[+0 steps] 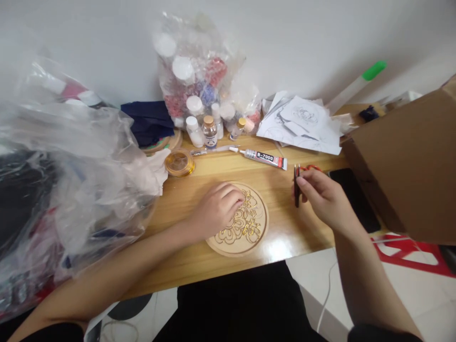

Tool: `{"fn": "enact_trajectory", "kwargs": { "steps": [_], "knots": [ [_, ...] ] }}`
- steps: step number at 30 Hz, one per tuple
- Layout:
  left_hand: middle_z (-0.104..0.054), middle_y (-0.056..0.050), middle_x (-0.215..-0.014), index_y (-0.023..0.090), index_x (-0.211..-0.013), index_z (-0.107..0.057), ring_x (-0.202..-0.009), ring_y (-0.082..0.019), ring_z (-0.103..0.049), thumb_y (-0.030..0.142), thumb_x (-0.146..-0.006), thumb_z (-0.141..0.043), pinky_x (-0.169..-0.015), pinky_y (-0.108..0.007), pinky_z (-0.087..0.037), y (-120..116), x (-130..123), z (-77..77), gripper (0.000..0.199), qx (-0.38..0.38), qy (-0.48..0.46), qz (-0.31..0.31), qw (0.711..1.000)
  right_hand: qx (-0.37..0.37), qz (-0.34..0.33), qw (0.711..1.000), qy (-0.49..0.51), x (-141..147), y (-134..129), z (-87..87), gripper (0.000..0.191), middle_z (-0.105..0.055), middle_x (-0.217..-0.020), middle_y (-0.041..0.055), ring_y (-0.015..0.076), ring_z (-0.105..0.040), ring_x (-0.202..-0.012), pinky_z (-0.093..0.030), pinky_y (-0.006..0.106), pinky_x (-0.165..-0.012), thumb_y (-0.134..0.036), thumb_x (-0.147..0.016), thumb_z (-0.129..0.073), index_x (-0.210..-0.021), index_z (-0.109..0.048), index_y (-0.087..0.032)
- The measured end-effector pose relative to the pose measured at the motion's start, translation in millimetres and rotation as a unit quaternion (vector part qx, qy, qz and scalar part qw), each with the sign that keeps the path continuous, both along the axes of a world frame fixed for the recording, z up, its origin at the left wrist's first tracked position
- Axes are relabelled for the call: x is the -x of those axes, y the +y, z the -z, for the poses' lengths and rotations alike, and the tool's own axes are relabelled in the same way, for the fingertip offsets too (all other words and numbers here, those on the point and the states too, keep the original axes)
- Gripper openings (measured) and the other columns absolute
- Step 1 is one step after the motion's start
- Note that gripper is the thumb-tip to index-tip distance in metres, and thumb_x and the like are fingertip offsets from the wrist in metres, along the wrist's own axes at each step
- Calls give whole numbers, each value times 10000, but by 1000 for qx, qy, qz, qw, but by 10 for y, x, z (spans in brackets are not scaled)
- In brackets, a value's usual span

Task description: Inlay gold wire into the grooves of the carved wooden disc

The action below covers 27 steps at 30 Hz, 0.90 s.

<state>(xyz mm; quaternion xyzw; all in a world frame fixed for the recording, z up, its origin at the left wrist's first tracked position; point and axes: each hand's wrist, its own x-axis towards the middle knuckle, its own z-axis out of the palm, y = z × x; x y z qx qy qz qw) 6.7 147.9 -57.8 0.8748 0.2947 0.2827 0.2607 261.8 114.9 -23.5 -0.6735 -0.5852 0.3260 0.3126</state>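
On the table in front of me lies a round wooden plaque (237,251) with a floral pattern outlined in gold wire. My left hand (219,209) rests over its upper left part. The fingers are curled together, and whatever they may pinch is hidden. To the right of the plaque, my right hand (322,194) holds dark tweezers (297,190) above the table, their tips pointing up. Red-orange loops (311,167), perhaps scissor handles, show just behind that hand. A spool of gold wire (179,163) lies beyond my left hand.
A B-7000 glue tube (265,158) lies behind the plaque. Several small bottles (210,132) stand before a plastic bag of jars (203,71). Printed papers (302,123) lean at the wall. Plastic bags (89,175) crowd the left; a phone (354,199) and cardboard box (406,166) sit right.
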Motion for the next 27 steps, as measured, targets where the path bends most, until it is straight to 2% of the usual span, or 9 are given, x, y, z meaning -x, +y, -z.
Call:
{"fn": "enact_trajectory", "kwargs": {
  "steps": [4, 6, 9, 12, 16, 19, 22, 24, 27],
  "knots": [
    [-654, -71, -923, 142, -905, -589, -908, -171, -590, 165, -928, -428, -837, -369, -507, -23, 3, -26, 165, -44, 32, 22, 998, 65, -17, 965, 254, 79, -54, 36, 247, -487, -601, -31, 88, -443, -481, -319, 219, -432, -416, -870, -537, -893, -577, -173],
    [-669, -74, -959, 137, -901, -607, -934, -185, -595, 157, -922, -441, -875, -389, -496, -58, -3, -34, 168, -105, 60, 37, 992, 112, -19, 939, 325, 141, -43, 75, 244, -439, -583, -51, 79, -384, -457, -258, 202, -399, -402, -862, -550, -1001, -565, -203],
    [-689, -66, -1013, 138, -895, -627, -987, -198, -605, 152, -918, -458, -896, -380, -493, -116, -14, -39, 171, -189, 82, 77, 976, 111, -21, 917, 383, 203, -4, 119, 221, -413, -595, -60, 80, -362, -470, -247, 194, -404, -372, -840, -572, -1029, -539, -261],
    [-692, -77, -1068, 130, -900, -634, -1068, -214, -602, 143, -908, -474, -906, -373, -500, -147, -16, -33, 161, -238, 89, 120, 960, 70, -43, 911, 404, 193, 18, 145, 247, -454, -621, -39, 95, -407, -502, -318, 231, -440, -440, -772, -622, -919, -568, -250],
    [-695, -82, -1091, 124, -901, -634, -1058, -222, -624, 141, -893, -499, -914, -382, -511, -148, -6, -10, 136, -242, 88, 130, 958, -15, -80, 906, 416, 129, 5, 195, 497, -449, -621, -31, 113, -404, -516, -352, 262, -450, -602, -657, -667, -1010, -603, -258],
    [-702, -77, -1074, 129, -890, -633, -1046, -215, -632, 142, -894, -498, -906, -373, -518, -145, 0, 6, 136, -243, 83, 123, 959, -49, -59, 895, 439, 143, -2, 236, 216, -362, -533, -60, 76, -310, -437, -279, 227, -410, -462, -761, -655, -791, -626, -250],
    [-701, -77, -1077, 133, -897, -629, -1052, -210, -630, 146, -899, -490, -900, -372, -518, -143, 4, 9, 140, -241, 87, 123, 959, -44, -3, 909, 415, 214, -4, 265, 298, -361, -444, -56, 72, -320, -389, -270, 228, -390, -404, -840, -581, -616, -605, -211],
    [-700, -77, -1079, 132, -909, -627, -1047, -211, -633, 144, -901, -486, -891, -367, -519, -142, 5, 9, 142, -239, 92, 126, 958, -21, 31, 925, 378, 258, -14, 277, 270, -486, -455, -32, 100, -446, -412, -363, 250, -418, -408, -863, -544, -741, -679, -208],
    [-702, -83, -1068, 119, -904, -628, -1034, -218, -640, 141, -895, -499, -879, -366, -521, -140, 5, 6, 131, -245, 90, 127, 957, 2, 40, 940, 340, 275, -35, 264, 260, -688, -696, 30, 155, -642, -635, -519, 311, -597, -397, -878, -540, -953, -709, -214]
  ]
}}
